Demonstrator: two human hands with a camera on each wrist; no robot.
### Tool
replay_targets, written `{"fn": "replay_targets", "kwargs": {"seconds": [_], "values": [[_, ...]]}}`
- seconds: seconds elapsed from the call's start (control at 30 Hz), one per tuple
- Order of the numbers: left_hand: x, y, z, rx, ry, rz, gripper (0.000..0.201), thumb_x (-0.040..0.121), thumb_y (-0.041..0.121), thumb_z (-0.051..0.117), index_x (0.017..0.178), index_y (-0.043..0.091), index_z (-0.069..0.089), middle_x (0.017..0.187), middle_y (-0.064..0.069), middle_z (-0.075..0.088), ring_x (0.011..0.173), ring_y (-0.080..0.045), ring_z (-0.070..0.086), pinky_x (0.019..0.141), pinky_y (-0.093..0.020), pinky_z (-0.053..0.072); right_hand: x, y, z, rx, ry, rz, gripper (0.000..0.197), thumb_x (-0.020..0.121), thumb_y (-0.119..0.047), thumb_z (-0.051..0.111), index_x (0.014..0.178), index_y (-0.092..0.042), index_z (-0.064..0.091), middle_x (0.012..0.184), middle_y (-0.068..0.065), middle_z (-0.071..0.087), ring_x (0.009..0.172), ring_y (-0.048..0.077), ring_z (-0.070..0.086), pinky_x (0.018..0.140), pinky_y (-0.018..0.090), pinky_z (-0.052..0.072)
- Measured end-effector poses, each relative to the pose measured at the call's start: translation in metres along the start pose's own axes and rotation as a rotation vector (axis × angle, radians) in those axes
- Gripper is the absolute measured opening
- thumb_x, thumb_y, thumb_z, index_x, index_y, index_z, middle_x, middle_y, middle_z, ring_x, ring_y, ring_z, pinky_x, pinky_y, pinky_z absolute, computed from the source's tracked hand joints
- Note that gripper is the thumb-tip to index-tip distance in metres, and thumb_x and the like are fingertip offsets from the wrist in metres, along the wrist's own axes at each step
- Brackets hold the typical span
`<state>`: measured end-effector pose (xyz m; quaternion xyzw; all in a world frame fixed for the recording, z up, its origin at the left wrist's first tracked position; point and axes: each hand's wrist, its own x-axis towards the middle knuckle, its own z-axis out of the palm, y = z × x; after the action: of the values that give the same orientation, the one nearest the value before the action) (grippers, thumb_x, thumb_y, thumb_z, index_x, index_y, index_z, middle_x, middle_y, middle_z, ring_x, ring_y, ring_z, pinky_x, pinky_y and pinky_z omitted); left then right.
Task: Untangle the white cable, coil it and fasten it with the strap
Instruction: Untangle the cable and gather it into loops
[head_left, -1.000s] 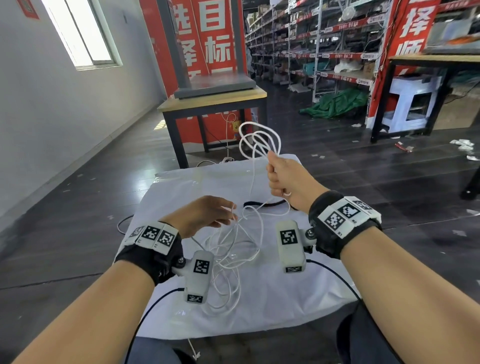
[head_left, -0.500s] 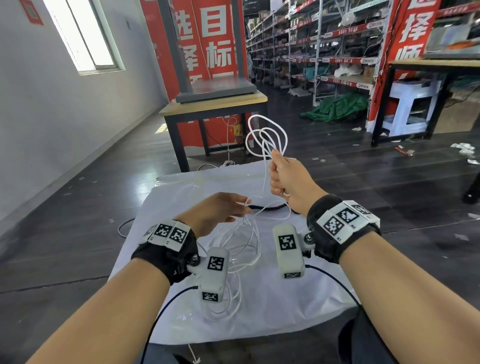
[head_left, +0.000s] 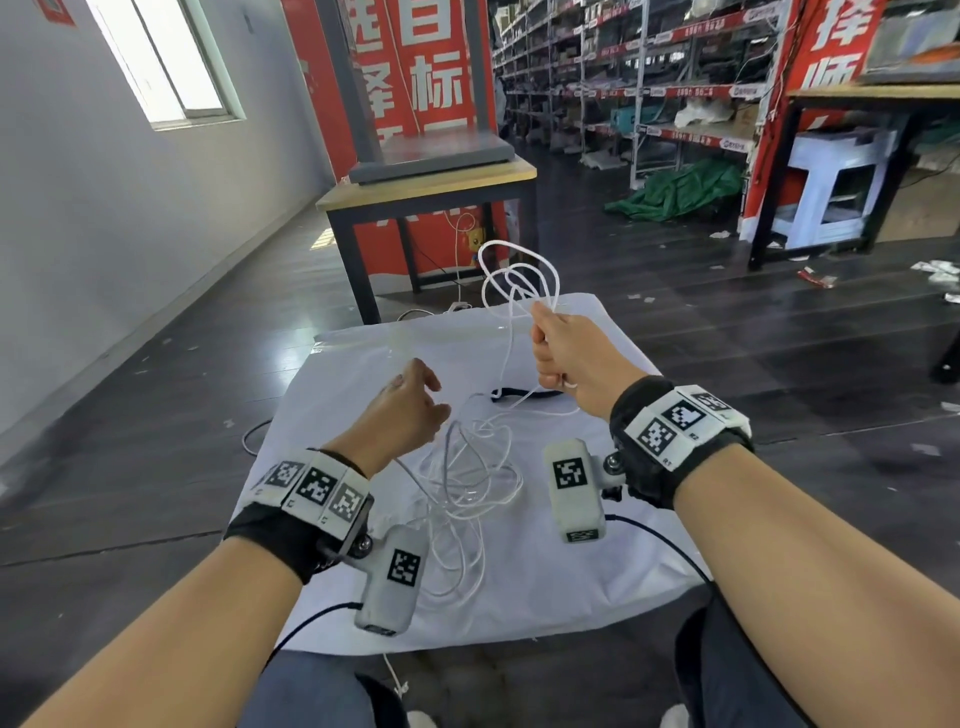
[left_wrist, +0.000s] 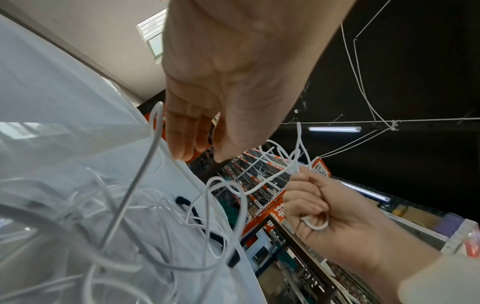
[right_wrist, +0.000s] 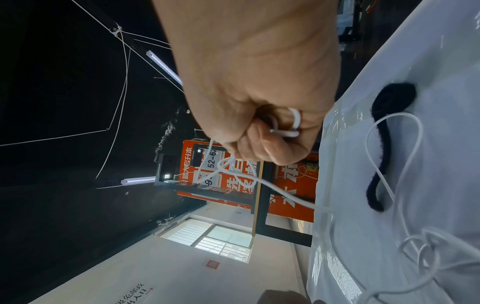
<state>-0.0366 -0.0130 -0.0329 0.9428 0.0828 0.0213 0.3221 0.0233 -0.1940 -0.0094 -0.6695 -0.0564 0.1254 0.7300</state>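
My right hand (head_left: 551, 347) is raised over the sheet and grips several loops of the white cable (head_left: 517, 274), which stand up out of the fist. One small loop pokes out below the curled fingers (right_wrist: 270, 144). From the fist a strand drops to a loose tangle (head_left: 470, 480) on the white sheet (head_left: 545, 597). My left hand (head_left: 418, 405) hovers over the tangle's left side, thumb up, its fingers (left_wrist: 182, 135) hanging relaxed with a strand passing beside them. The black strap (head_left: 524, 392) lies flat on the sheet beneath my right hand.
Beyond the sheet stands a wood-topped table (head_left: 426, 189) with black legs and a grey slab on it. Warehouse shelves (head_left: 675, 83), a green tarp (head_left: 680, 189) and a white stool (head_left: 841, 182) are at the back right. Dark floor surrounds the sheet.
My left hand has turned thumb-up and its fingers have loosened from the strand they pinched. My right hand still holds the loops up, almost unmoved.
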Motion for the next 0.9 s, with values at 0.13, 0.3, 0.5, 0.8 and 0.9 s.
{"fn": "replay_targets", "kwargs": {"seconds": [0.13,0.3,0.5,0.8,0.9], "values": [[-0.007,0.008,0.001,0.216,-0.094,-0.034,0.020,0.098,0.024,0.046,0.097,0.008,0.056,0.095,-0.006,0.066,0.077,-0.019,0.063,0.072,-0.029,0.053,0.000,-0.003,0.002,0.022,0.017,-0.016,0.041,0.103,-0.034,0.035,0.065,-0.017,0.035,0.039,-0.010,0.026,0.034,0.008,0.020,0.035,0.018,0.020],[-0.017,0.017,0.007,0.384,-0.466,0.114,0.024,0.096,0.019,0.047,0.107,0.017,0.068,0.109,0.008,0.064,0.087,-0.006,0.054,0.075,-0.020,0.037,0.002,-0.008,0.004,0.027,0.099,-0.061,0.042,0.102,-0.036,0.036,0.066,-0.017,0.037,0.043,-0.008,0.027,0.033,0.008,0.019,0.033,0.018,0.021],[-0.022,0.011,0.019,0.317,-0.655,0.214,0.022,0.089,0.020,0.064,0.111,0.020,0.068,0.084,0.021,0.063,0.073,0.014,0.054,0.068,-0.004,0.036,0.001,-0.005,0.005,-0.053,0.056,-0.067,0.039,0.101,-0.032,0.037,0.065,-0.016,0.037,0.040,-0.010,0.027,0.032,0.007,0.022,0.034,0.018,0.023],[-0.018,0.007,-0.014,0.706,-0.172,0.465,0.027,0.091,0.007,0.055,0.093,0.028,0.072,0.096,0.006,0.046,0.092,-0.015,0.047,0.070,-0.028,0.038,0.000,0.008,0.012,-0.196,-0.067,-0.075,0.038,0.101,-0.032,0.040,0.068,-0.014,0.042,0.051,-0.003,0.033,0.042,0.012,0.037,0.045,0.022,0.040],[-0.014,0.005,-0.024,0.499,0.087,0.324,0.012,0.084,0.009,0.058,0.087,0.021,0.059,0.086,-0.002,0.054,0.063,-0.018,0.045,0.054,-0.030,0.032,0.002,0.011,0.018,-0.204,-0.098,-0.081,0.039,0.101,-0.032,0.041,0.068,-0.012,0.045,0.049,-0.002,0.038,0.048,0.015,0.049,0.052,0.024,0.047]]}}
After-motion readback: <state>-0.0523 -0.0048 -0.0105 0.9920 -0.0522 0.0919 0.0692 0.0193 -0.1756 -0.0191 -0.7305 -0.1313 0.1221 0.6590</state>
